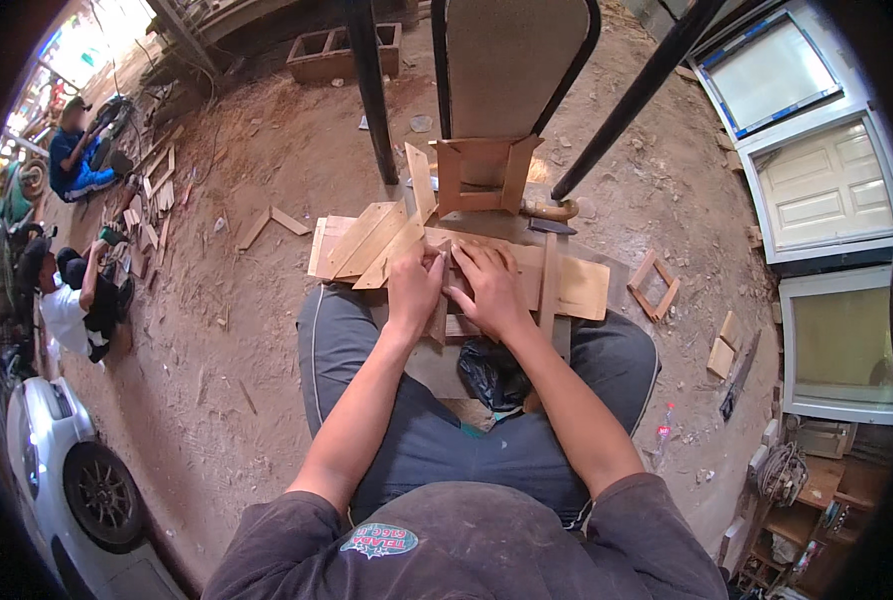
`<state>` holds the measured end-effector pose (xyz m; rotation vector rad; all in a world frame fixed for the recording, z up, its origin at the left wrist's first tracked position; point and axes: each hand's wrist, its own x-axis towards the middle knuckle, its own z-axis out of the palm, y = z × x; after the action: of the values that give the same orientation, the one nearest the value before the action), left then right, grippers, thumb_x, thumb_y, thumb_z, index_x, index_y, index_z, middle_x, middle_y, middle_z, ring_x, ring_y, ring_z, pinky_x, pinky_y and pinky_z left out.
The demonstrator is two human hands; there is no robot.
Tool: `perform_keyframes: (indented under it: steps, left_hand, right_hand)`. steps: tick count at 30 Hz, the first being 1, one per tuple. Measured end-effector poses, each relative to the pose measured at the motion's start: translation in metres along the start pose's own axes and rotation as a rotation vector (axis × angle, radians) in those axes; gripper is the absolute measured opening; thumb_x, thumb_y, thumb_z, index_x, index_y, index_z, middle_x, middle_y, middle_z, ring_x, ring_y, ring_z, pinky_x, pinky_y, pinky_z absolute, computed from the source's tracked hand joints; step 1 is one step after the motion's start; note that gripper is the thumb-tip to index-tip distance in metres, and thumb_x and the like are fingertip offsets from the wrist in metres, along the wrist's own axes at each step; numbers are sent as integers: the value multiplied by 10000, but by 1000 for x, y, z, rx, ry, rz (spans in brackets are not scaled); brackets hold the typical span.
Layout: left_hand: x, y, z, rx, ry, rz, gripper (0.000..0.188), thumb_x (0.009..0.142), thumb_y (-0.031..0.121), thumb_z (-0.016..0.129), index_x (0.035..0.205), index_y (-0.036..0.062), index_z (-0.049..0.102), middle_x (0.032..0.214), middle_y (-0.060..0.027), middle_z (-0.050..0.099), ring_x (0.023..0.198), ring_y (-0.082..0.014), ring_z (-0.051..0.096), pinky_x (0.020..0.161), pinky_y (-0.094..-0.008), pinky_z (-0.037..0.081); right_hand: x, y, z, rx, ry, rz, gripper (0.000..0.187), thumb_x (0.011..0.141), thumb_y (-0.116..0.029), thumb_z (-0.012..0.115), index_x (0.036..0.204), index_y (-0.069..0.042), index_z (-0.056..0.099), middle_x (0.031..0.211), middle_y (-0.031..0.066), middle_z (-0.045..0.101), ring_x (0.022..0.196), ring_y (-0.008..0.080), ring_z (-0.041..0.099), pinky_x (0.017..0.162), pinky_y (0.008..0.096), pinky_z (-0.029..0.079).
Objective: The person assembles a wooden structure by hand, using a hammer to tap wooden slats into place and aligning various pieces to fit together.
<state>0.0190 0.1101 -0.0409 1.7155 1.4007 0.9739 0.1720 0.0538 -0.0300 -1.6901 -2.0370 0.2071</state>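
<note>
My left hand [414, 290] and my right hand [490, 290] meet over my lap, fingers curled and thumbs towards each other. Both are closed on a narrow wooden strip [440, 318] that runs towards me; their fingers hide much of it. Beneath lie flat boards, one pale board [582, 290] sticking out to the right. A hammer [549, 280] rests beside my right hand, its dark head pointing away. Left of my left hand, several pale slats [371, 245] with slanted ends are fanned out. A small wooden frame [449, 180] leans upright beyond my hands.
Ahead stands a chair-like panel [511, 70] with black metal legs. A black plastic bag [491, 372] sits between my thighs. On the dirt lie a wooden frame [654, 286], a saw [739, 378] and joined slats [271, 225]. Two people sit far left, near a car [56, 460].
</note>
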Motion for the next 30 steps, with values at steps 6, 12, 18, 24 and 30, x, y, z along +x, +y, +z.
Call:
perform_keyframes:
  steps: [6,12,18,24,30]
  left_hand:
    - [3,-1,-4,1,-80,-94,179,905,148,751,947,-22,711,778,-181,720,704,-256,717,656,-372,542]
    - [6,-1,-7,-24,-66,-114,185,910,145,744,939,-33,700,792,-175,724,723,-244,715,669,-362,541]
    - [8,-11,-5,48,-87,-73,192,910,148,739,936,-39,698,787,-176,718,722,-256,712,673,-369,538]
    - [10,-5,-6,65,-67,-80,163,879,145,738,904,-12,703,781,-197,714,742,-359,715,702,-433,549]
    - [9,-11,-6,30,-76,-88,154,870,131,735,903,-14,698,790,-197,713,760,-356,714,720,-432,547]
  right_hand:
    - [2,-5,-6,4,-54,36,705,807,-337,803,1420,-77,572,1341,112,586,1288,293,523,1165,504,300]
    - [6,-7,-7,-12,-59,45,699,817,-374,790,1418,-87,577,1311,112,587,1262,311,525,1150,519,310]
    - [6,-2,-8,23,-89,45,675,835,-365,776,1410,-73,577,1345,132,590,1290,318,527,1150,514,320]
    - [6,15,-43,38,46,51,569,871,-328,739,1344,-37,614,1328,191,627,1257,367,576,1087,505,420]
    - [-23,20,-105,-109,-186,852,449,881,-330,734,1152,21,659,1205,266,669,1115,437,652,949,503,519]
